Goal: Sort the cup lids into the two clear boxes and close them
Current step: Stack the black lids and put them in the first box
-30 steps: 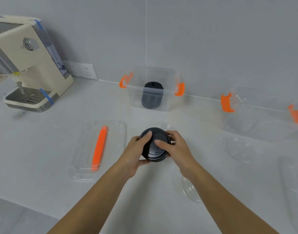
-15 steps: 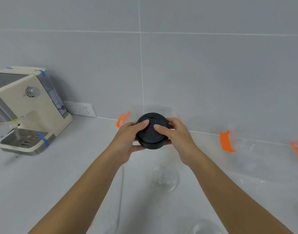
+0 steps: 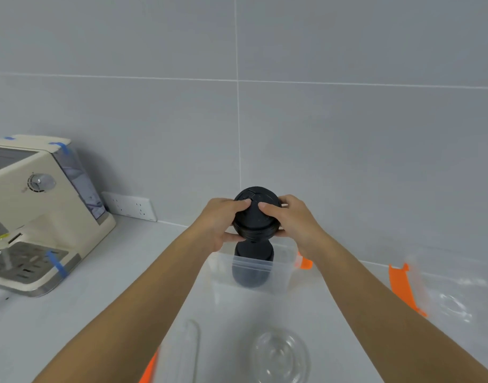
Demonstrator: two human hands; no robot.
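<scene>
Both hands hold a stack of black cup lids (image 3: 256,214) in the air, just above the left clear box (image 3: 281,269). My left hand (image 3: 220,222) grips the stack's left side, thumb on top. My right hand (image 3: 295,219) grips its right side the same way. Inside that box stands another stack of black lids (image 3: 252,268), directly below the held one. The second clear box (image 3: 447,294), with orange latches, is at the right edge. A clear dome lid (image 3: 278,355) lies on the counter near me.
A cream coffee machine (image 3: 41,214) stands at the left by a wall socket (image 3: 129,207). A clear box cover with an orange handle (image 3: 182,355) lies at the bottom, partly behind my left arm. The tiled wall rises close behind the boxes.
Both hands have lifted the black lid stack off the counter and carried it away from me to above the left box. The camera has tilted upward.
</scene>
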